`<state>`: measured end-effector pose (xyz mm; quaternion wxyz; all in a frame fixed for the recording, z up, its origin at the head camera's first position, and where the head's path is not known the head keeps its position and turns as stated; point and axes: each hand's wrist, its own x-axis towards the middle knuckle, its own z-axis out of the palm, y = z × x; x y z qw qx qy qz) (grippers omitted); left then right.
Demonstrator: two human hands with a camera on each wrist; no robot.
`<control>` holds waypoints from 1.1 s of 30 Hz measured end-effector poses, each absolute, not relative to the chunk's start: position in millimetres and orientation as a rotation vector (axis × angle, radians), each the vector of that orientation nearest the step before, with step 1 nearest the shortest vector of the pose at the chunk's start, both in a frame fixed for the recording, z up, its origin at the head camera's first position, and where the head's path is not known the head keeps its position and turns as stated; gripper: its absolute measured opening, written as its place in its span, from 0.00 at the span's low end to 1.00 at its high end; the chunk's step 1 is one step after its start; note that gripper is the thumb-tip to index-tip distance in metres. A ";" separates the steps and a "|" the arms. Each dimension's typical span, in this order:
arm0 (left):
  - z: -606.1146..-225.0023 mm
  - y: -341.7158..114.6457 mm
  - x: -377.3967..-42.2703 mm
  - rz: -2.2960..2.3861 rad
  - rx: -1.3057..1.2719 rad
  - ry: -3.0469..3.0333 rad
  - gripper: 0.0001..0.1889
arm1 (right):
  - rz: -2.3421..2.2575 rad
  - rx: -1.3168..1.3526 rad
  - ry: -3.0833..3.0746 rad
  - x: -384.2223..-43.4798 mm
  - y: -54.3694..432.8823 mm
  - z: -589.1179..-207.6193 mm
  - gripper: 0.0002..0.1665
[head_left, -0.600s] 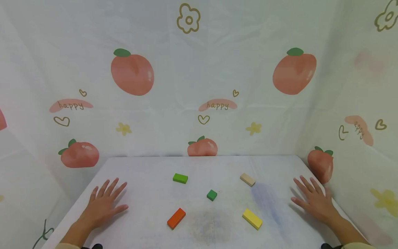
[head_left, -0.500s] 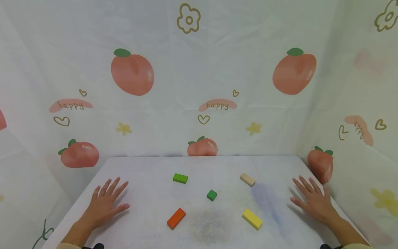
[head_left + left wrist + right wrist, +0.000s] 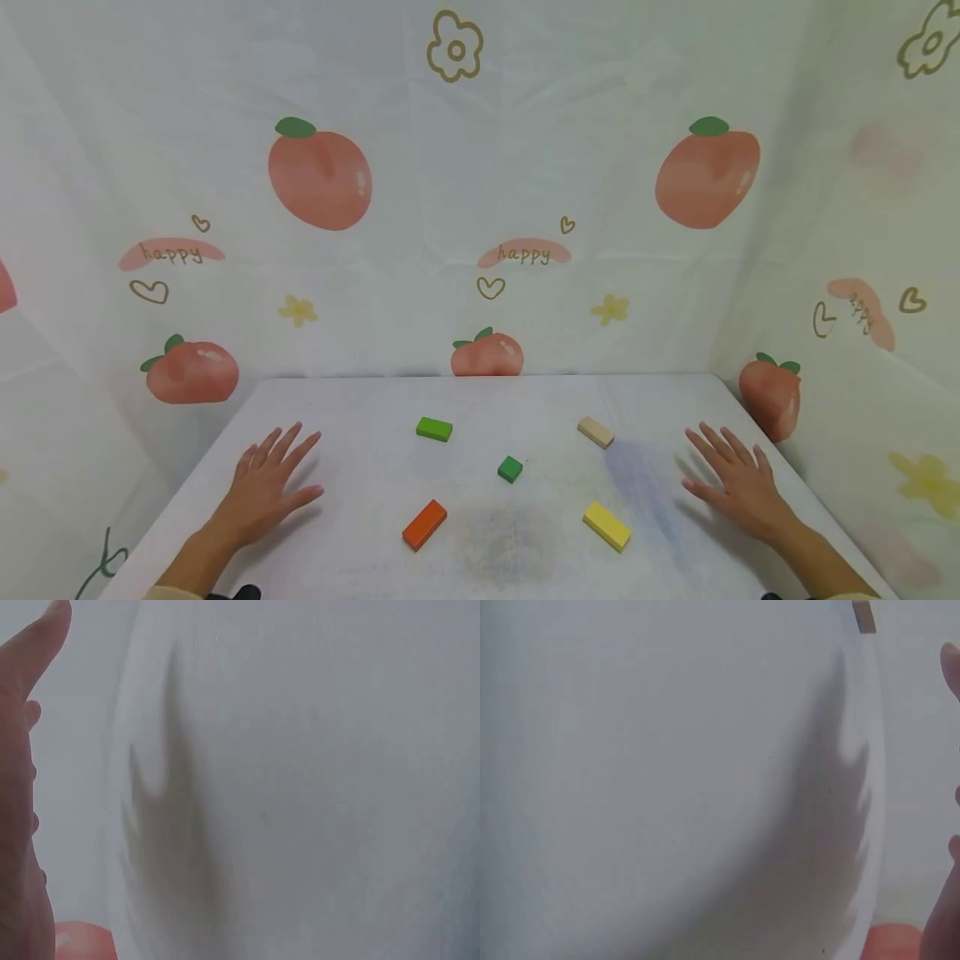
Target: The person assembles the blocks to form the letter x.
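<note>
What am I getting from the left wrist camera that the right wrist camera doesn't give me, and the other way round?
Left wrist only: the left hand, along the left edge.

Right wrist only: parts of the right hand at the right edge, and a small tan block at the top.

Both: the white tabletop, a hand shadow on it, and part of a red print near the bottom.
</note>
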<state>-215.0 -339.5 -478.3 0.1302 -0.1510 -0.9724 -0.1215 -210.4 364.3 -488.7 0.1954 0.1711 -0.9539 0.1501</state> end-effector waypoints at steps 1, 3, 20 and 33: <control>-477.7 -337.6 -215.0 -0.363 -0.444 -2.820 0.42 | 0.434 0.483 -2.670 -209.8 361.9 -488.9 0.46; -477.3 -334.0 -215.1 -0.388 -0.452 -2.807 0.41 | 0.467 0.488 -2.664 -208.5 356.7 -488.8 0.45; -477.4 -299.7 -216.4 -0.565 -0.546 -2.699 0.41 | 0.877 0.578 -2.622 -193.6 317.3 -481.5 0.45; -472.4 -266.6 -223.6 -0.736 -0.527 -2.760 0.40 | 0.840 0.549 -2.576 -192.7 299.0 -476.9 0.44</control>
